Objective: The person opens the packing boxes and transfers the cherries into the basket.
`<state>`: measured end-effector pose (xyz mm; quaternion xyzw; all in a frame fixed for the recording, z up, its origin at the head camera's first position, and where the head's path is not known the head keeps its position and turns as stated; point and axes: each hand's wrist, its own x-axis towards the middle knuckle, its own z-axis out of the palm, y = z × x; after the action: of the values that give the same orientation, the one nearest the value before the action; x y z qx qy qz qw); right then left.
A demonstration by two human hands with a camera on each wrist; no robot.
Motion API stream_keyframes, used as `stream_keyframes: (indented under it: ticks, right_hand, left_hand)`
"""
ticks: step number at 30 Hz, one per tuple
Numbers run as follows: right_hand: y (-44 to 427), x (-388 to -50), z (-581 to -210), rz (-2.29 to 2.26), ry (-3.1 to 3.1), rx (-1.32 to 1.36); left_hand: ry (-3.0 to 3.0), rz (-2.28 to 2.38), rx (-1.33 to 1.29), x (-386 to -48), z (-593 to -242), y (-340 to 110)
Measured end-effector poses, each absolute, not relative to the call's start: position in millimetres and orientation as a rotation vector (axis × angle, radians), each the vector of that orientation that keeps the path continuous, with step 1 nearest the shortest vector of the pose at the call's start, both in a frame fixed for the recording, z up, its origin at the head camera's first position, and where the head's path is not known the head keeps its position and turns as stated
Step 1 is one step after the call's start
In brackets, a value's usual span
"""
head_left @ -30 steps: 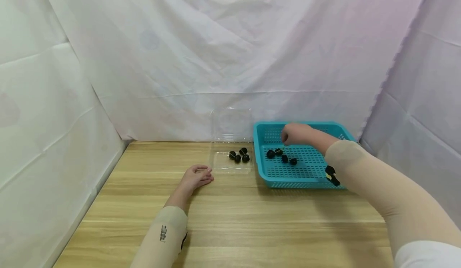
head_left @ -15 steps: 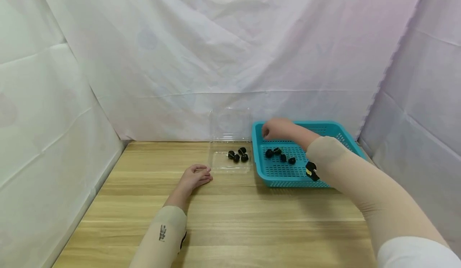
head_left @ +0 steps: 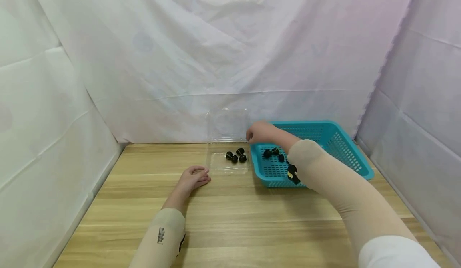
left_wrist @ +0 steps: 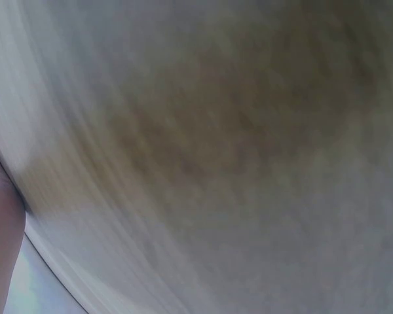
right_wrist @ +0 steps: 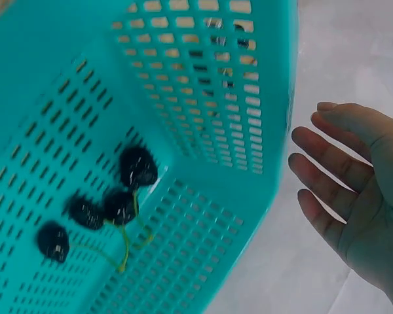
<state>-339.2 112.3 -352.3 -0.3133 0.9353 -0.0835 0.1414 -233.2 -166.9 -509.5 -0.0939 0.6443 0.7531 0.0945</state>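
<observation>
The right hand (head_left: 262, 132), fingers relaxed and apart, hung by the left edge of the rectangular teal plastic basket (head_left: 281, 184). Dark round green-stemmed cherries (right_wrist: 120, 207) lay in the basket's left half, nearer its front edge than the hand. The left hand (head_left: 194, 178) rested, fingers loose, beside the clear plastic box's (head_left: 217, 169) front-left corner.

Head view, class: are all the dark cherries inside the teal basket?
No, some dark cherries lie in the clear open container, beside the teal basket.
</observation>
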Motion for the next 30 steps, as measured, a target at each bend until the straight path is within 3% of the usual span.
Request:
stream_keyframes:
  ticks: [30]
  right_hand:
    - [43.6, -338.6, -388.0, -0.139, 2.632, -1.022]
  left_hand:
    - [1.940, 2.212, -0.312, -230.3, -505.9, -170.1]
